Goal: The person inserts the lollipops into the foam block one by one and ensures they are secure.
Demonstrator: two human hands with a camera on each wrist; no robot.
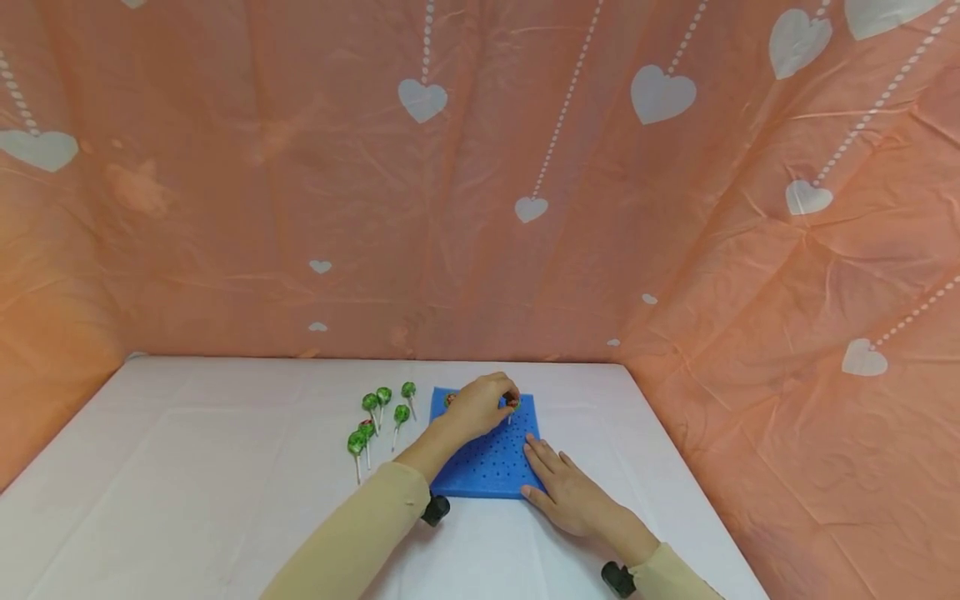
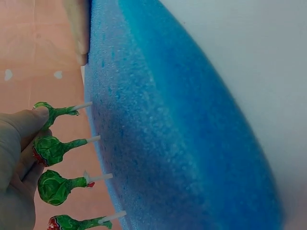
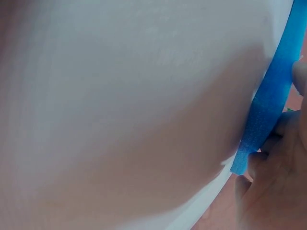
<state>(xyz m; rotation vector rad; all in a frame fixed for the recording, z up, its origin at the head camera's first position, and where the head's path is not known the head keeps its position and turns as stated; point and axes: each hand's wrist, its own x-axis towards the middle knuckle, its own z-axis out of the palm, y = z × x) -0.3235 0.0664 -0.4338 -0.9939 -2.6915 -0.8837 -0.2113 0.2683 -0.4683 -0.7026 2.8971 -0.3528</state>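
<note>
A blue foam block (image 1: 487, 479) dotted with small holes lies flat on the table. My left hand (image 1: 474, 408) reaches over its far part and pinches a green-wrapped lollipop (image 2: 56, 113) between thumb and fingers. That lollipop's white stick meets the foam's holed face; how deep it goes I cannot tell. In the left wrist view, more lollipops (image 2: 50, 149) stand in a row beside it, sticks in the foam. In the head view the left hand hides most of this row. My right hand (image 1: 573, 496) rests on the block's right edge, fingers fairly straight.
Several green lollipops (image 1: 356, 442) lie loose on the white-covered table (image 1: 187, 467), left of the block. An orange curtain (image 1: 360, 208) printed with pale hearts hangs behind and along the sides. A black wrist camera (image 1: 435, 509) sits under the left cuff.
</note>
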